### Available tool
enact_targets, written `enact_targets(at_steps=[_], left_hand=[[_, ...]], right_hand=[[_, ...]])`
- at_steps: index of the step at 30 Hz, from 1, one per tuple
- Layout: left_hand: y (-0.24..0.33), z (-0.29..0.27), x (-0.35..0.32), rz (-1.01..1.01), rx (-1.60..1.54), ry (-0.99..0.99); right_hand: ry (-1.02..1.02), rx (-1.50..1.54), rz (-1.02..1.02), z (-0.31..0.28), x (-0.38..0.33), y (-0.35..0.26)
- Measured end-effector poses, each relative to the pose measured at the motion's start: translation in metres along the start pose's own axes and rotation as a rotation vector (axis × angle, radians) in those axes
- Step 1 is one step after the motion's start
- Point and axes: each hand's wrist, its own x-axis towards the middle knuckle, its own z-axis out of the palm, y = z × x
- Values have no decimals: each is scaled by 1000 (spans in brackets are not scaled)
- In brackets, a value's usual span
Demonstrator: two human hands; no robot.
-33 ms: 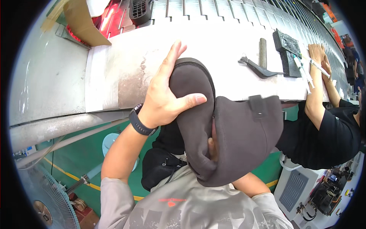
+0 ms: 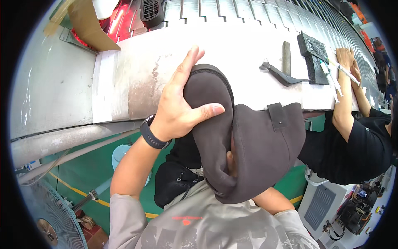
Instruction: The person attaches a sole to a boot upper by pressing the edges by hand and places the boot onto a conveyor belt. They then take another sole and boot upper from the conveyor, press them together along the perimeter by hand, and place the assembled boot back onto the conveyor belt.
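Observation:
A dark grey-brown soft boot (image 2: 207,99) hangs at the bench's near edge, bent sharply so its wide shaft (image 2: 261,149) with a small pull tab folds off to the right. Across the toe lies the thumb of my left hand (image 2: 178,101); its fingers stretch along the boot's outer left side, bracing it. My right hand (image 2: 231,163) is mostly hidden behind the shaft. Only a bit of its fingers shows in the fold, against the boot's fabric, and its forearm comes out below the shaft.
Beyond the boot runs a white-topped bench (image 2: 137,58) beside a slatted metal conveyor (image 2: 232,12). On it lie a hammer (image 2: 286,70), a black block (image 2: 313,54) and syringes (image 2: 331,81). A co-worker's arms (image 2: 343,91) reach in at right. A fan (image 2: 49,220) stands lower left.
The boot's shaft and its pull tab have shifted very slightly left. My left hand stays on the toe.

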Motion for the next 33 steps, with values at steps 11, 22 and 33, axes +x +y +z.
enact_targets(at_steps=[11, 22, 33], left_hand=[[-3, -21, 12, 21, 17, -208], [18, -33, 62, 288, 341, -518], [61, -10, 74, 515, 823, -642]], right_hand=[[-18, -1, 28, -14, 8, 5], [-11, 14, 34, -26, 7, 13], [7, 14, 12, -31, 6, 23]])
